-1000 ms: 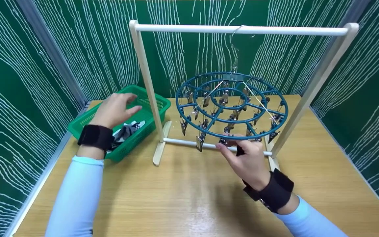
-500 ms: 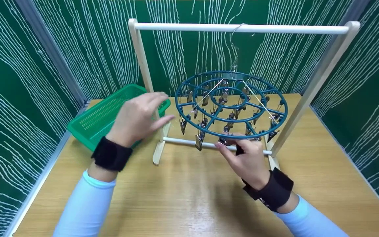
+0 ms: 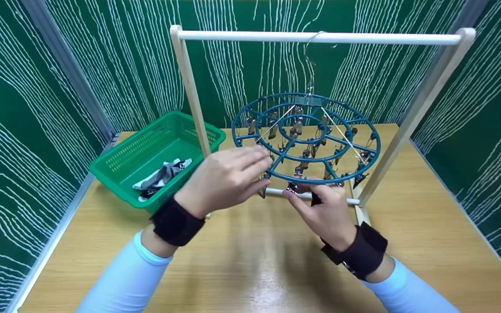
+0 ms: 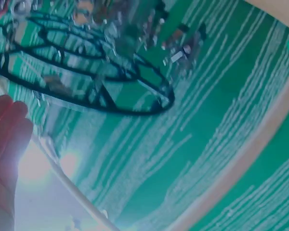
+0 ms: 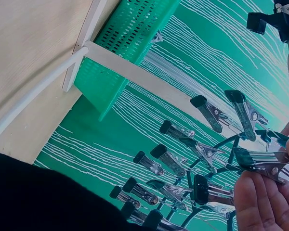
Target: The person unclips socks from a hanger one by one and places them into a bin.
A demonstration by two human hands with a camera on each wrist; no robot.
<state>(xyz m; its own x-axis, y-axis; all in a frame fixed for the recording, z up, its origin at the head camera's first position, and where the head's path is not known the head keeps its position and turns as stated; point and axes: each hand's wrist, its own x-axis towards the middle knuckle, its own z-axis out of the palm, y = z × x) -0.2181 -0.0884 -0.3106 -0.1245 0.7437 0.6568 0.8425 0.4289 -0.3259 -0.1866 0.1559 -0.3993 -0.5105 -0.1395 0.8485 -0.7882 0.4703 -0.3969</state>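
A round dark green clip hanger [image 3: 281,167] hangs by its hook from a wooden stand, with several metal clips dangling below its rings. My right hand [image 3: 322,211] is at the hanger's near edge and pinches one black-tipped metal clip [image 5: 265,163] between thumb and fingers. My left hand [image 3: 228,178] is at the hanger's front left, its fingers extended and overlapping the outer ring in the head view. Nothing shows in the left hand; in the left wrist view its fingers [image 4: 9,130] lie just below the hanger, which is blurred there.
At the left, behind the left forearm, a green basket [image 3: 124,148] holds crumpled black, grey and white cloth [image 3: 163,176]. The stand's white top rod [image 3: 242,36] runs above the hanger, its wooden posts [image 3: 194,95] on either side. Green walls enclose the wooden table [image 3: 233,269].
My left hand has moved from above the basket rightward to the hanger's near left side, uncovering the cloth in the basket. The right hand stays on its clip.
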